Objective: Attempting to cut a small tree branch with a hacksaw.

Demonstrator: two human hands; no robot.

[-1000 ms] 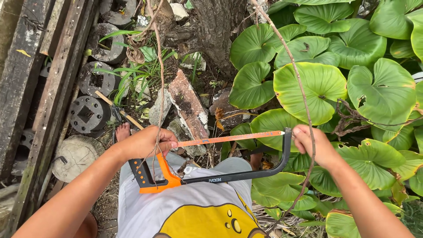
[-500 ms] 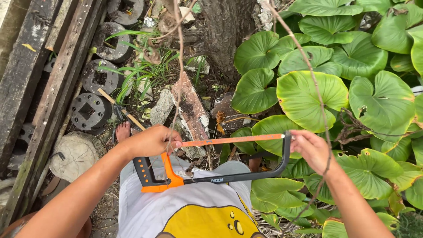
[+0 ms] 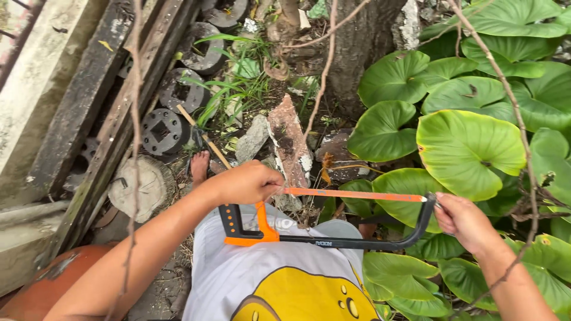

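Observation:
I hold a hacksaw [image 3: 333, 241] level in front of my belly, with its black frame low and its orange blade on top. My left hand [image 3: 247, 183] is closed around the handle end, where the orange and black grip hangs below my fist. My right hand [image 3: 463, 220] pinches the far end of the frame at the blade's tip. A thin hanging vine [image 3: 324, 71] drops down just beyond the blade near my left hand.
Large green heart-shaped leaves [image 3: 470, 142] fill the right side. A tree trunk [image 3: 363, 41] stands ahead, with broken brick and stones [image 3: 288, 142] at its foot. Dark planks [image 3: 89, 119], round black blocks [image 3: 163, 131] and my bare foot [image 3: 200, 166] are on the left.
My view has shifted slightly, and the saw sits a little lower and further right in it. Both hands keep their grip on the saw.

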